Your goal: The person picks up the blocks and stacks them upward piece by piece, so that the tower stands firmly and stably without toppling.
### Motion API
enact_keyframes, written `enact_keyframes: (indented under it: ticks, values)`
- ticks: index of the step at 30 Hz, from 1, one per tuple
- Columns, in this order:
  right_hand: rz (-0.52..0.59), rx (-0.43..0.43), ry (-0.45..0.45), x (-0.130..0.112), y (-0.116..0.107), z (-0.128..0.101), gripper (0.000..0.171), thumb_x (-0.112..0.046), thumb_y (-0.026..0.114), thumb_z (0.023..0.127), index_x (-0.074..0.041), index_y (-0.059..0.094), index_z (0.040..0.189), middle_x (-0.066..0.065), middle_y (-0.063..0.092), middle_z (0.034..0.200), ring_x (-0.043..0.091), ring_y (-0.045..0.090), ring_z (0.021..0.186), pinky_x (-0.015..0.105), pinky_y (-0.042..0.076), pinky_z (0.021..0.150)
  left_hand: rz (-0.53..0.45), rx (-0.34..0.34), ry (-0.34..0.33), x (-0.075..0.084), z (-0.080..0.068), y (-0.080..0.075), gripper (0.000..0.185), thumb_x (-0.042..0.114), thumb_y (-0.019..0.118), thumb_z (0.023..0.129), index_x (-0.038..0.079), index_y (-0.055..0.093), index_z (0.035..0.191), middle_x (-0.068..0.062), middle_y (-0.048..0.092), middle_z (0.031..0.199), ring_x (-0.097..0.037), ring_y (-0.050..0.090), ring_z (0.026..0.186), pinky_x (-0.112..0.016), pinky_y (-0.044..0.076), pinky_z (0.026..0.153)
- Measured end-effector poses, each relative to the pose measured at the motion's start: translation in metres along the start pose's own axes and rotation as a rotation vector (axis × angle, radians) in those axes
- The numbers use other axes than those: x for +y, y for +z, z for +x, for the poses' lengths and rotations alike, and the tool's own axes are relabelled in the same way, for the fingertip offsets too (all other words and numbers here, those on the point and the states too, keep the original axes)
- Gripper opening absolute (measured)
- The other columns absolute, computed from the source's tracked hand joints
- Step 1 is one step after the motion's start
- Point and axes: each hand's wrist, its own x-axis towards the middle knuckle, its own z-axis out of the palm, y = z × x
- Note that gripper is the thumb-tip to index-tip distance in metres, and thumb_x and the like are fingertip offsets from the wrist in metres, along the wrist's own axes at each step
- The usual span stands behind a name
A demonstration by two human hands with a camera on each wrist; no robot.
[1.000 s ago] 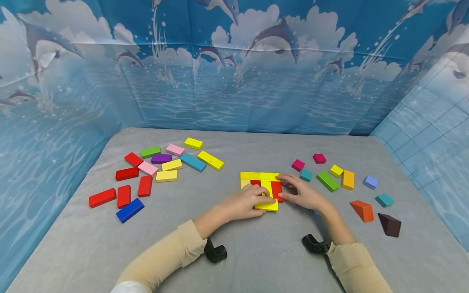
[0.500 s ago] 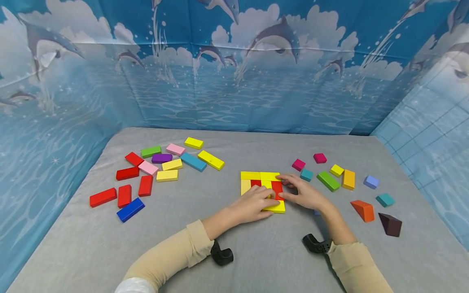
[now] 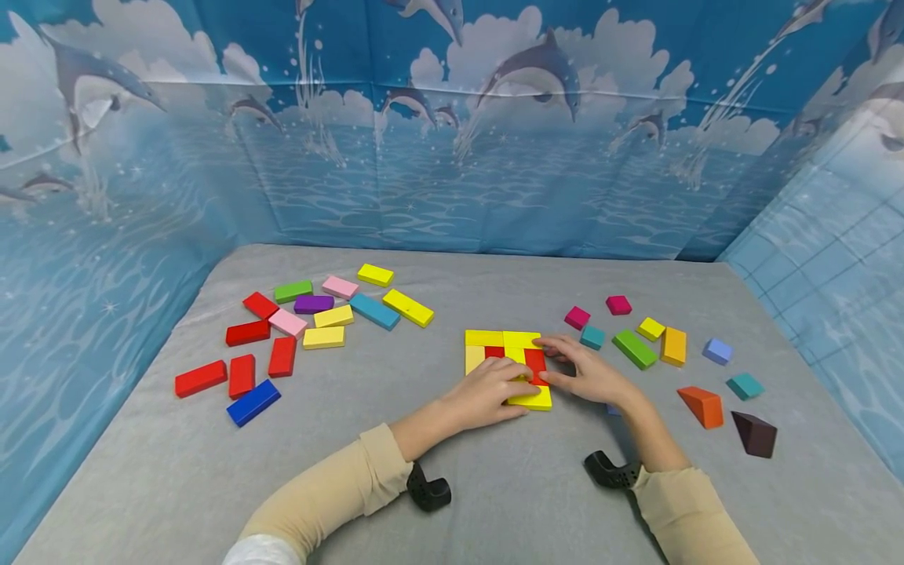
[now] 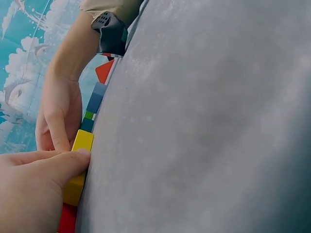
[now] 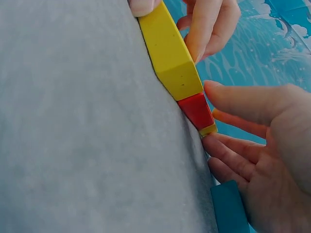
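Observation:
In the head view several yellow and red blocks lie flat together as a rectangle. My left hand (image 3: 483, 396) pinches the near yellow block (image 3: 534, 400), thumb on its near side and fingers over the far side. That block (image 4: 82, 141) also shows under the thumb in the left wrist view. My right hand (image 3: 582, 373) rests at the rectangle's right edge, thumb by a red block (image 3: 535, 362) and fingertips at the far yellow block (image 3: 520, 340). In the right wrist view its fingers (image 5: 243, 102) are fairly straight. The left hand hides the rectangle's middle.
On the left lie loose blocks, among them a blue block (image 3: 253, 402), a purple block (image 3: 314, 304) and several red ones. To the right are a green block (image 3: 634, 349), an orange wedge (image 3: 702, 407) and a dark brown wedge (image 3: 754, 434). A printed curtain (image 3: 452, 196) stands behind.
My left hand has slid the near yellow block a little to the right, into line with the rectangle's right edge. The right hand has stayed in place.

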Motion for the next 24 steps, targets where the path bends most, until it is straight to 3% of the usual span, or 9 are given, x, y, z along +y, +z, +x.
enact_keyframes:
  ticks: [8, 11, 14, 19, 24]
  values:
    - [0.005, -0.021, 0.006, -0.002, -0.001, -0.001, 0.057, -0.020, 0.066, 0.083, -0.004, 0.044, 0.133, 0.018, 0.041, 0.132, 0.033, 0.047, 0.113, 0.053, 0.038, 0.093, -0.054, 0.029, -0.001, -0.002, -0.002, 0.001, 0.036, 0.038, 0.065, 0.083, 0.017, 0.066, 0.113, 0.003, 0.058, 0.114, -0.013, 0.049, 0.105, -0.026, 0.037, 0.093]
    - [-0.002, -0.033, 0.003, -0.002, -0.001, -0.001, 0.060, -0.020, 0.067, 0.082, -0.004, 0.042, 0.134, 0.018, 0.041, 0.133, 0.033, 0.046, 0.113, 0.054, 0.038, 0.093, -0.146, 0.046, -0.017, -0.007, -0.005, -0.003, 0.040, 0.039, 0.068, 0.080, 0.015, 0.066, 0.112, 0.000, 0.058, 0.115, -0.014, 0.049, 0.107, -0.028, 0.036, 0.095]
    - [-0.010, -0.038, 0.002, -0.003, -0.001, 0.000, 0.061, -0.021, 0.067, 0.081, -0.004, 0.042, 0.134, 0.018, 0.041, 0.132, 0.032, 0.046, 0.113, 0.054, 0.037, 0.093, -0.285, 0.073, -0.083, -0.017, -0.013, -0.013, 0.042, 0.035, 0.071, 0.078, 0.011, 0.066, 0.112, -0.003, 0.058, 0.116, -0.018, 0.049, 0.110, -0.033, 0.035, 0.098]
    - [-0.007, -0.041, 0.016, -0.004, -0.001, 0.000, 0.061, -0.020, 0.067, 0.081, -0.004, 0.042, 0.134, 0.017, 0.042, 0.131, 0.032, 0.045, 0.114, 0.053, 0.037, 0.094, -0.416, 0.174, -0.260, -0.052, -0.043, -0.034, 0.042, 0.026, 0.074, 0.077, 0.006, 0.065, 0.113, -0.006, 0.058, 0.116, -0.021, 0.049, 0.112, -0.043, 0.034, 0.099]
    - [-0.011, -0.039, 0.009, -0.003, -0.002, -0.001, 0.061, -0.019, 0.067, 0.081, -0.003, 0.041, 0.134, 0.018, 0.041, 0.132, 0.033, 0.045, 0.115, 0.053, 0.037, 0.094, -0.365, 0.287, -0.407, -0.095, -0.094, -0.050, 0.041, 0.021, 0.076, 0.075, 0.005, 0.065, 0.112, -0.008, 0.060, 0.114, -0.025, 0.050, 0.111, -0.048, 0.033, 0.097]
